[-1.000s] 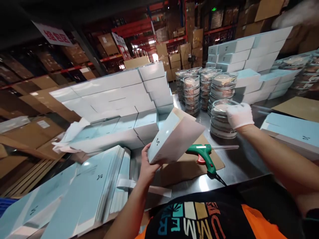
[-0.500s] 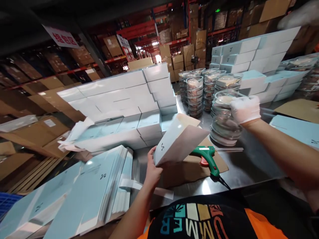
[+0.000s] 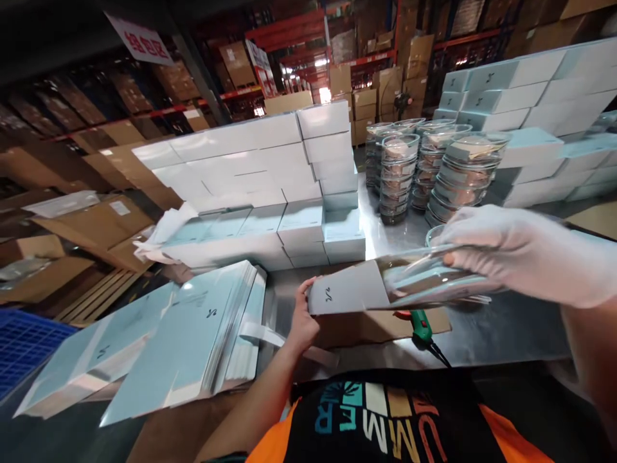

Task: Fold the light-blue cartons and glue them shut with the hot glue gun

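My right hand (image 3: 525, 254) has come back from the stack with a clear dish (image 3: 434, 276), fingers closed on it, its flat side facing the open end of the box (image 3: 348, 292) gripped in my left hand (image 3: 303, 318), low over the desk (image 3: 501, 328)

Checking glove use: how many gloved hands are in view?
1. The right hand wears a white glove and holds a clear container; the left hand, bare, holds the box.

Single head-worn view, looking forward and down from above the person's chest. It is sitting close over the steel surface (image 3: 482, 334), taking in both hands at near range, with warehouse shelving (image 3: 289, 38) receding behind. The frame is tilting slightly. No second view is sharing the scene.
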